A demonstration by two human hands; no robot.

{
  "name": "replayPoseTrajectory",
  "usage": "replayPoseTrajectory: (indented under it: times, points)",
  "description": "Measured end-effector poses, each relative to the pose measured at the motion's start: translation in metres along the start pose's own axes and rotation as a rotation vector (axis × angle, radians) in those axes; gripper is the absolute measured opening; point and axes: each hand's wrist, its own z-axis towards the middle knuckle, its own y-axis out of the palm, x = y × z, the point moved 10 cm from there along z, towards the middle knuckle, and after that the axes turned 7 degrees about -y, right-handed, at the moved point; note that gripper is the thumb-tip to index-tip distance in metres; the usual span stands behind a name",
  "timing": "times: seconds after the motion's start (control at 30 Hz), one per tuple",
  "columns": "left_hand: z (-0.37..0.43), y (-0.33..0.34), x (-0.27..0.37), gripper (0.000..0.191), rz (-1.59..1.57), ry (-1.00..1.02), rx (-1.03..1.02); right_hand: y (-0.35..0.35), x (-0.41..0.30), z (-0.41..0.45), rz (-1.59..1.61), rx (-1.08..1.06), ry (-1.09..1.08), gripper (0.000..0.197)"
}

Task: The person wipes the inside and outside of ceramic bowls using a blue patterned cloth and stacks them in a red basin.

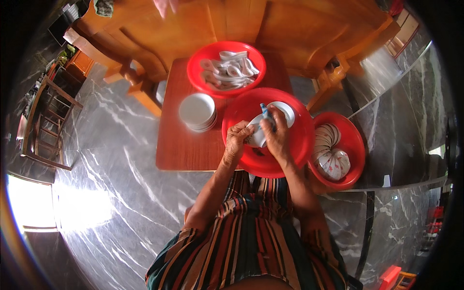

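My left hand (237,136) grips the rim of a white bowl (257,137) with a printed pattern, tilted over a red plastic basin (232,152). My right hand (276,135) holds a blue and white cloth (266,113) against the bowl. Behind my right fingers, another white dish (286,110) lies in the same basin. A stack of white bowls (197,110) stands to the left on the wooden table. White soup spoons (232,70) fill a second red basin (191,78) at the far side.
The low reddish-brown table (192,152) stands before a carved wooden bench (235,21). To the right, a third red basin (357,163) holds rows of patterned bowls (333,163). A wooden rack-like frame (50,127) is on the marble-patterned floor (127,159) at the left.
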Motion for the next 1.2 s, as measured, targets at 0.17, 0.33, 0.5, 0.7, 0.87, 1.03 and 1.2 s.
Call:
replayPoseTrajectory:
  times: [0.17, 0.33, 0.5, 0.7, 0.87, 1.03, 1.2]
  points:
    - [0.006, -0.008, -0.008, 0.016, -0.156, -0.014, -0.031, 0.008, 0.050, -0.009, 0.458, -0.012, 0.459, 0.037]
    - [0.010, -0.007, -0.004, 0.017, -0.376, 0.001, -0.019, 0.015, 0.066, -0.020, 0.841, 0.138, 0.652, 0.038]
    - [0.010, -0.015, -0.006, 0.017, -0.338, 0.048, 0.025, 0.005, 0.051, -0.020, 0.444, 0.116, 0.527, 0.038]
    - [0.006, -0.009, -0.011, 0.017, -0.118, 0.009, -0.032, 0.015, -0.033, -0.003, -0.111, -0.058, -0.144, 0.025]
    - [0.000, 0.004, -0.001, 0.023, -0.150, 0.024, -0.002, 0.012, -0.042, 0.001, -0.049, -0.056, -0.216, 0.030]
    - [-0.009, 0.022, 0.036, 0.024, -0.020, 0.087, -0.052, 0.004, -0.028, 0.020, 0.210, -0.069, 0.042, 0.031]
    - [-0.012, 0.039, 0.055, 0.023, 0.045, 0.072, -0.017, -0.008, 0.036, 0.013, 0.715, 0.131, 0.502, 0.026]
